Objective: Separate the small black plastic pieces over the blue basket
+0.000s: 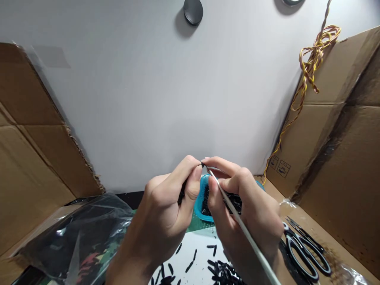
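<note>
My left hand [166,206] pinches a small black piece [202,164] between thumb and forefinger; most of the piece is covered by the fingers. Close against it, my right hand [246,202] grips a slim silvery metal tool [246,231] whose exact kind I cannot make out. The tool's tip reaches the black piece, and its shaft slants down to the lower right. Below the hands, many short black strips [224,273] lie on a white sheet [198,239]. Behind the right hand stands a blue plastic basket [198,204] with black pieces in it.
Black-handled scissors [307,253] and a smaller pointed pair [303,231] lie at the right. A clear plastic bag [68,241] is at the left. Cardboard panels [32,150] flank both sides, with twisted yellow-red wire [311,59] hanging on the right. A white wall [133,91] rises behind.
</note>
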`<state>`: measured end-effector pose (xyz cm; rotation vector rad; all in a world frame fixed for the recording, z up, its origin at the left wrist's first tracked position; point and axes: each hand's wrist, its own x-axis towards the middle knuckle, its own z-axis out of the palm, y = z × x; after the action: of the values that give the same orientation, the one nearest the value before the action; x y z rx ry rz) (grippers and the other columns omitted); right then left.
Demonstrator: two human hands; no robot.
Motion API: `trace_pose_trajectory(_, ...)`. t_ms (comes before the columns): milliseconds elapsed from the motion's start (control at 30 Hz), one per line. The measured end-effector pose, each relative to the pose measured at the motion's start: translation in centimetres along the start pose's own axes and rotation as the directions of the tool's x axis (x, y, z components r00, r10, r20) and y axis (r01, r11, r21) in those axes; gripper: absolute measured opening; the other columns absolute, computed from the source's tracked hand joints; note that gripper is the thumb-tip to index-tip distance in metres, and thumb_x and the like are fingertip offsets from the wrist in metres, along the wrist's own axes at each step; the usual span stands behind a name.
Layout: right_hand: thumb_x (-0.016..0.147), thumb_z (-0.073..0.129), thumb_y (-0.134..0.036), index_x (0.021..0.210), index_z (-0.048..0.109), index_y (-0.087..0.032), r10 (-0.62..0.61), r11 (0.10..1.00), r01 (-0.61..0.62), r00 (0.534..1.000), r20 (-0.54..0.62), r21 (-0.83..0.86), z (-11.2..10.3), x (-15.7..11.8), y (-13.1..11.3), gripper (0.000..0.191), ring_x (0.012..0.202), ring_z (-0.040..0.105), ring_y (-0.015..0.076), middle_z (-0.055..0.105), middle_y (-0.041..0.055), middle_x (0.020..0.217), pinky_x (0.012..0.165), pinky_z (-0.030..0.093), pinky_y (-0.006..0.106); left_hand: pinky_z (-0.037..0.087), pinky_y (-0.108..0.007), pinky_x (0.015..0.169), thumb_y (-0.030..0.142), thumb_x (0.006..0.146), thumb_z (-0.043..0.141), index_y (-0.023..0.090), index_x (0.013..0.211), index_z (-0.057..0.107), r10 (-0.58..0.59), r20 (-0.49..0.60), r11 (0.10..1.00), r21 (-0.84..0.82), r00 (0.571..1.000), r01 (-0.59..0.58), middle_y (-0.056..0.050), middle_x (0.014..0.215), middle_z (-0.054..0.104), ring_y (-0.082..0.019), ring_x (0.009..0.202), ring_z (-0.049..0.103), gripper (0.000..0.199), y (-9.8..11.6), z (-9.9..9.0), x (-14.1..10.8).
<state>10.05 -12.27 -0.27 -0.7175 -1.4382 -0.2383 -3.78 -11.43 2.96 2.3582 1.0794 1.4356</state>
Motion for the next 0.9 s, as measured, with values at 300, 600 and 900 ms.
trace_pose_trajectory(300,0.095,0.065,-0.002,0.089,0.057,-0.023,0.251,0.923,-0.168,0.945,-0.210,0.346,1.0,-0.3,-1.0,0.023,0.101,0.084,0.0227,0.084,0.0078,0.109,0.080,0.073,0.030,0.035,-0.024,0.042,0.025,0.113,0.046,0.025,0.086,0.056,-0.015,-0.081,0.990,-0.140,0.997,0.003,0.006,0.060,0.045,-0.010,0.047,0.043,0.029,0.8,0.3,0.2)
trace_pose_trajectory(600,0.094,0.069,-0.001,0.093,0.062,-0.022,0.324,0.805,-0.238,0.944,-0.066,0.543,-0.1,0.5,-1.1,0.022,0.102,0.086,0.0241,0.087,0.0082,0.111,0.084,0.074,0.032,0.037,-0.020,0.038,0.028,0.111,0.049,0.023,0.081,0.061,-0.201,-0.124,0.896,-0.425,0.972,0.131,0.003,0.064,0.041,-0.010,0.050,0.041,0.033,1.3,0.5,-0.1)
trace_pose_trajectory(900,0.109,0.064,-0.027,0.098,0.064,-0.023,0.212,0.977,-0.199,0.867,0.452,-0.077,-0.7,0.0,3.1,0.011,0.074,0.079,0.0151,0.081,0.0004,0.090,0.061,0.055,0.027,0.037,-0.022,0.036,0.031,0.109,0.058,0.023,0.082,0.061,-0.170,-0.203,0.881,-0.470,0.964,0.056,0.003,0.072,0.049,-0.007,0.053,0.045,0.028,-0.7,-0.7,0.7)
